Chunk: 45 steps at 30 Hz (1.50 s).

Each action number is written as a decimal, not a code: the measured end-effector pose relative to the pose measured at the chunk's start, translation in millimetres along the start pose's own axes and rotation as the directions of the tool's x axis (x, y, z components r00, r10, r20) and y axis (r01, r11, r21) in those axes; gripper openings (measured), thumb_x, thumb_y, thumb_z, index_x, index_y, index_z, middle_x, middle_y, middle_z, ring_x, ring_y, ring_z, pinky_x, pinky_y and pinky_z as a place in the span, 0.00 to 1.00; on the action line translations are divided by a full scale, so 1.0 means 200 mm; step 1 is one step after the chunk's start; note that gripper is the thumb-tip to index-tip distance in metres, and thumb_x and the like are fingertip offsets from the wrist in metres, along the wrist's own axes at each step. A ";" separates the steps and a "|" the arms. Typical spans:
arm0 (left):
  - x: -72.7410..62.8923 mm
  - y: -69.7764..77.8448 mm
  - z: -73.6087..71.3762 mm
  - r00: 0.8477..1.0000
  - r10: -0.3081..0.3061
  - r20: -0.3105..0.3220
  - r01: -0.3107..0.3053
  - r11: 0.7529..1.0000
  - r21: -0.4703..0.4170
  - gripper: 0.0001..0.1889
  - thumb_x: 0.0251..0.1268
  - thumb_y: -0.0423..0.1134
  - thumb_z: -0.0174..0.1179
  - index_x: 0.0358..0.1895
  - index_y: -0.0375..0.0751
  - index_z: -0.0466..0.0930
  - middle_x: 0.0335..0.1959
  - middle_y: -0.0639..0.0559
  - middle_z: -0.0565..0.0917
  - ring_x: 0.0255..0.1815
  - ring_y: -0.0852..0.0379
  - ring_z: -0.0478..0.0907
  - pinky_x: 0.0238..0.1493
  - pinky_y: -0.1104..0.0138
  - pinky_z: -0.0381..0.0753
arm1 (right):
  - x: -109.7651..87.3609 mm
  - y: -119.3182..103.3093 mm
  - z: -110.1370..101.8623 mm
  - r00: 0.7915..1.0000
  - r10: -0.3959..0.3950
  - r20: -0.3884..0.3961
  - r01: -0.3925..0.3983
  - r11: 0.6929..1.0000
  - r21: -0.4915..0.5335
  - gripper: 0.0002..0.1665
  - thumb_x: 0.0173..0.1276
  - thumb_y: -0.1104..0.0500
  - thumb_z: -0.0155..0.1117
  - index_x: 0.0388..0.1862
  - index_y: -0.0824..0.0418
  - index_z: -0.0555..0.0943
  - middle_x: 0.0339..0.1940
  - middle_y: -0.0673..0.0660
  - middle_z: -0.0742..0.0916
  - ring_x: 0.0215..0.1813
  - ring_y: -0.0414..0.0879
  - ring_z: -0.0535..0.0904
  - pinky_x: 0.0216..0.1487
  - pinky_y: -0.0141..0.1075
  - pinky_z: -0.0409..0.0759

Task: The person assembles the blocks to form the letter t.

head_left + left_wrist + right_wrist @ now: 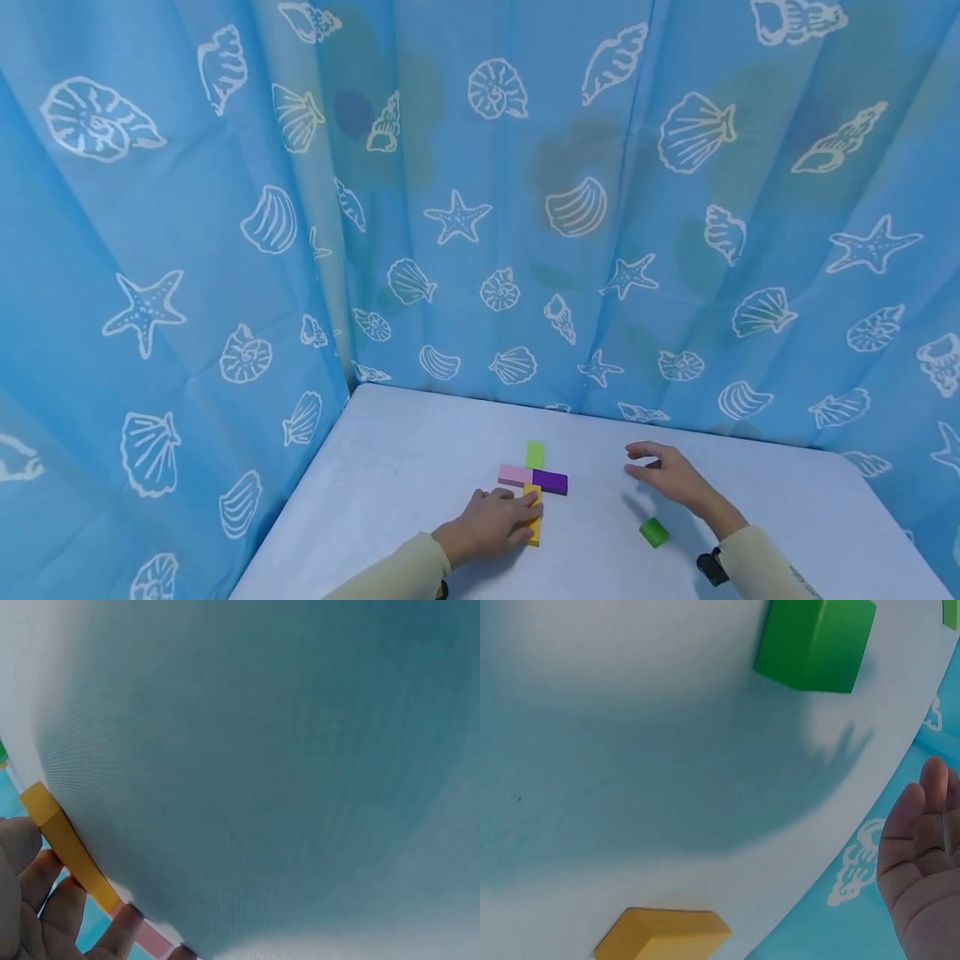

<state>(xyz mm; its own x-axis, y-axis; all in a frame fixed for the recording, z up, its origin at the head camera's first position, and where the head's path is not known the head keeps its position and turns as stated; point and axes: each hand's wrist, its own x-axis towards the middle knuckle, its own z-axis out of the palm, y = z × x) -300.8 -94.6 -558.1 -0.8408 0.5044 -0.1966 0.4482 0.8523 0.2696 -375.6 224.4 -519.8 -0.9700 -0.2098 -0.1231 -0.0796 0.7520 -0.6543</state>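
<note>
My left hand [495, 521] holds a long yellow block [533, 537], its fingers lying over and along it. In the left wrist view the thumb and fingers line one side of this yellow block [75, 859]. The block's far end meets a pink block [514, 474] and a purple block [551, 482], with a light green block [535, 454] beyond them; together they make a cross. My right hand [672, 477] hovers with nothing in its grasp, fingers apart from the thumb. Nearest to it is a green block [654, 532], seen larger as a green block [814, 645] in the right wrist view.
Another yellow block [664, 935], with slanted faces, lies on the white table [420, 433]; the right arm hides it from the head view. A blue curtain [465, 275] with white shells hangs along the table's back and left edges.
</note>
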 end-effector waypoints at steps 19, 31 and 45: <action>-0.01 -0.01 0.00 1.000 -0.002 0.005 0.002 1.000 0.000 0.25 0.73 0.58 0.51 0.71 0.72 0.65 0.74 0.71 0.64 0.71 0.49 0.68 0.65 0.38 0.68 | -0.08 0.16 -0.16 0.998 0.050 -0.032 -0.051 0.997 -0.050 0.36 0.69 0.46 0.65 0.67 0.68 0.72 0.62 0.71 0.79 0.58 0.65 0.77 0.55 0.56 0.80; -0.03 0.00 -0.03 1.000 0.003 0.002 -0.003 1.000 0.011 0.25 0.74 0.58 0.50 0.72 0.71 0.65 0.75 0.71 0.64 0.72 0.49 0.68 0.66 0.39 0.68 | -0.16 0.32 -0.28 0.991 0.118 -0.065 -0.122 0.991 -0.058 0.41 0.68 0.45 0.65 0.68 0.72 0.69 0.62 0.74 0.77 0.55 0.65 0.78 0.53 0.53 0.81; -0.02 0.00 0.00 1.000 0.018 -0.007 -0.017 1.000 0.019 0.25 0.75 0.59 0.49 0.72 0.71 0.64 0.75 0.71 0.63 0.72 0.49 0.68 0.65 0.39 0.69 | -0.23 0.44 -0.35 0.976 0.184 -0.117 -0.191 0.980 -0.058 0.44 0.67 0.44 0.66 0.68 0.74 0.67 0.64 0.78 0.74 0.56 0.69 0.75 0.53 0.57 0.80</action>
<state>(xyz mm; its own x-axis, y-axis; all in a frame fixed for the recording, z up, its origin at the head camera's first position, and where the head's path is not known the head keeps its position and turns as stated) -298.1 -95.8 -556.6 -0.8350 0.5183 -0.1850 0.4686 0.8458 0.2550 -354.4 344.6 -519.1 -0.9882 0.0066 -0.1529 0.0942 0.8133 -0.5741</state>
